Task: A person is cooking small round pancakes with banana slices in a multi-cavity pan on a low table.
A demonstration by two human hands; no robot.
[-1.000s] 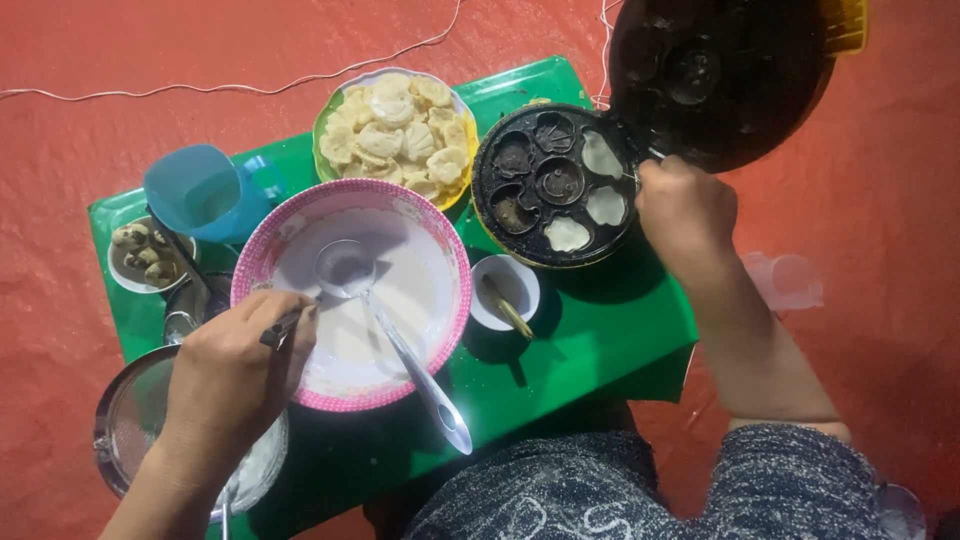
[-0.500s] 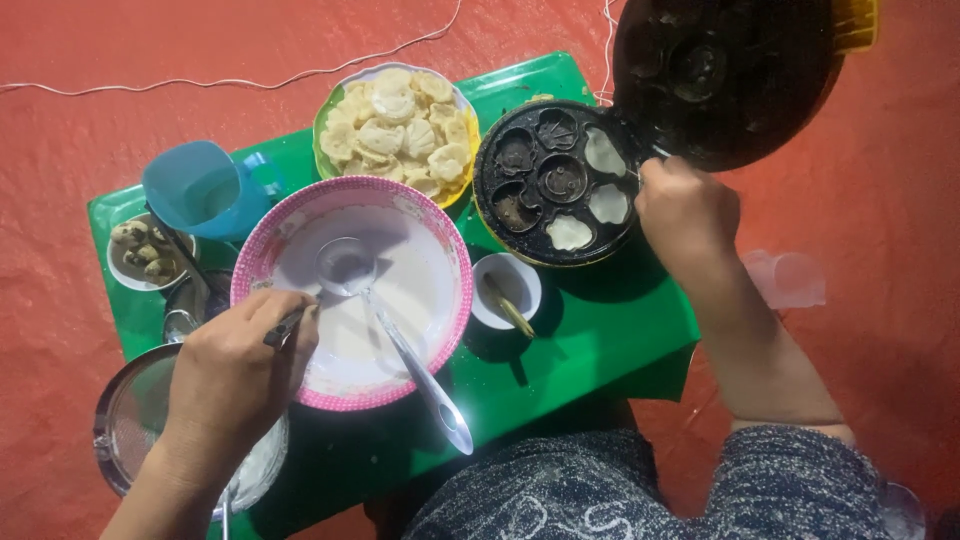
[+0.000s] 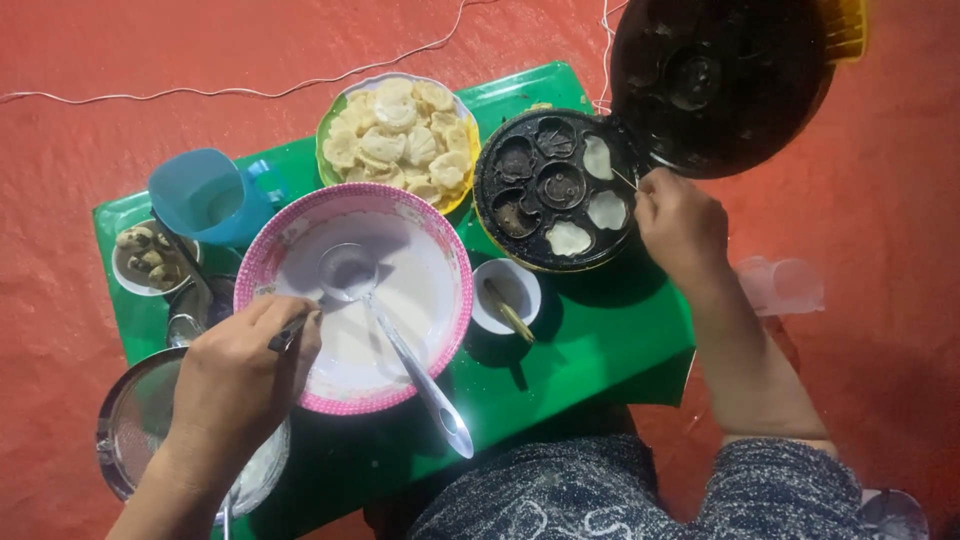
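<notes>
Three cups of the black pan (image 3: 560,190) are filled with batter, four are left, poked by the right hand (image 3: 680,225) with maybe a thin stick (image 3: 625,180) pinched, while the left hand (image 3: 240,365) is closed on a ladle (image 3: 345,275) in the pink bowl (image 3: 440,250) beside the pan.

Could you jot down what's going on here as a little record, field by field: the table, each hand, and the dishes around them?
Surface: low green table on a red floor
Left hand: grips a dark handle at the rim of the pink-rimmed batter bowl
In the bowl: white batter and a metal ladle
Right hand: holds a thin stick at the round black mould pan, lid open
Pan: three cavities filled with pale batter
Behind: plate of cooked cakes, blue jug
Near: small white cup, metal sieve
</notes>
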